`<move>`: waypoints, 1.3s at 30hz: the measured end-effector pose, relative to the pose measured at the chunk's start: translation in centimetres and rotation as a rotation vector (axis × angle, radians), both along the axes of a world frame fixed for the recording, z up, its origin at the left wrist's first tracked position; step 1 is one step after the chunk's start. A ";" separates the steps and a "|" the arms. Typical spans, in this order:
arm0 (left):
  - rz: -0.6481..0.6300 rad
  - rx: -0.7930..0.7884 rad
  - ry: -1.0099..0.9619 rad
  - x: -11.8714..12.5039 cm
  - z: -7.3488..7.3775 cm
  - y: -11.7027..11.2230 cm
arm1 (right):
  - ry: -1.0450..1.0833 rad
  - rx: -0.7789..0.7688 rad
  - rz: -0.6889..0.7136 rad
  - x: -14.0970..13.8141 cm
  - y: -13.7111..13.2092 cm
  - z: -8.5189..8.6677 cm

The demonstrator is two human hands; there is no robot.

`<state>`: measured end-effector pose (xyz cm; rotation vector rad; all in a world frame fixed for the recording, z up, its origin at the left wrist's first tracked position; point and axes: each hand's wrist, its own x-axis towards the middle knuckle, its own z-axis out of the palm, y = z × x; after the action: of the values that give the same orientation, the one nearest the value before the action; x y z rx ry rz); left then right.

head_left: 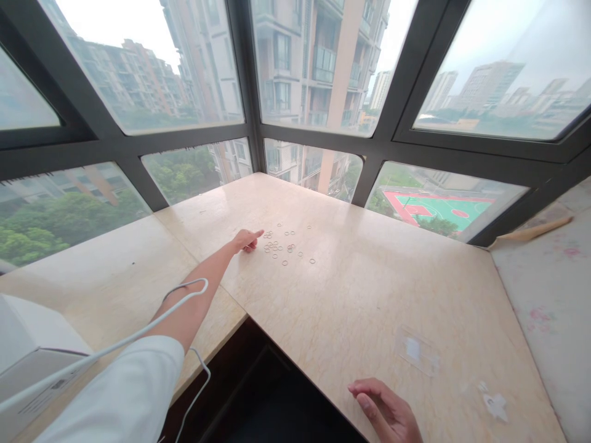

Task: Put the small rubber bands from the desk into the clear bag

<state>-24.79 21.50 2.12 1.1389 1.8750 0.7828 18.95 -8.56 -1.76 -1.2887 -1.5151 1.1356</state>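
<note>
Where the worktop (351,295) narrows to its far corner by the windows (318,74), thin rings (290,248) lie scattered short of that corner, a broad stretch of surface running from them to the right edge. The left hand (247,241) is just beside them, one finger extended, the others curled; it is too small to tell whether it touches or grips a ring. Near the front edge, the right hand (388,411) is loosely half open, visibly holding nothing, near a clear plastic case (418,352).
</note>
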 end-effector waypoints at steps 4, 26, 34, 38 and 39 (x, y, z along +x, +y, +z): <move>0.020 0.048 0.034 0.0 0.1 0.0 | -0.017 0.002 0.048 0.4 0.1 -0.2; -0.341 -0.063 0.451 2.1 -0.3 1.5 | -0.049 0.034 0.078 0.6 0.4 -0.7; -0.254 0.042 0.263 2.6 -0.3 0.0 | -0.028 0.004 -0.009 0.1 0.2 0.0; -0.201 0.129 0.099 3.2 0.9 -1.0 | -0.050 -0.018 0.072 0.5 0.3 -0.1; -0.200 0.144 0.063 3.5 1.2 -1.2 | -0.047 -0.015 0.084 0.6 0.3 -0.3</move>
<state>-21.25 20.33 3.37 1.4316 1.7449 0.7854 19.57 -8.23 -2.02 -1.2800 -1.6107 1.1788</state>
